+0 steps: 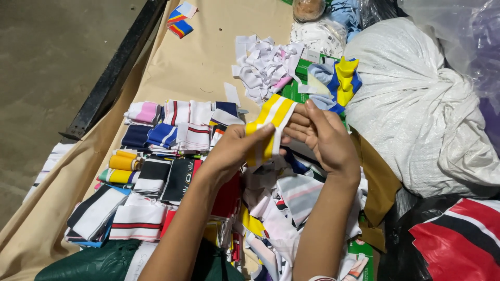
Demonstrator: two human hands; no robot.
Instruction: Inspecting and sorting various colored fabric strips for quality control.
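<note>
Both my hands hold one yellow and white striped knit strip [272, 124] up over the table. My left hand [234, 148] pinches its lower part between thumb and fingers. My right hand [323, 136] grips its right edge, fingers spread behind the cloth. Under my forearms lies a loose heap of mixed striped strips [291, 200]. To the left, folded striped strips [156, 151] lie in neat rows and stacks.
Brown paper [192, 67] covers the table, with a black rail [112, 73] along its left edge. A pile of white scraps [263, 67] lies at the back. A big white woven sack [416, 109] fills the right. Red, black and white cloth [458, 239] lies bottom right.
</note>
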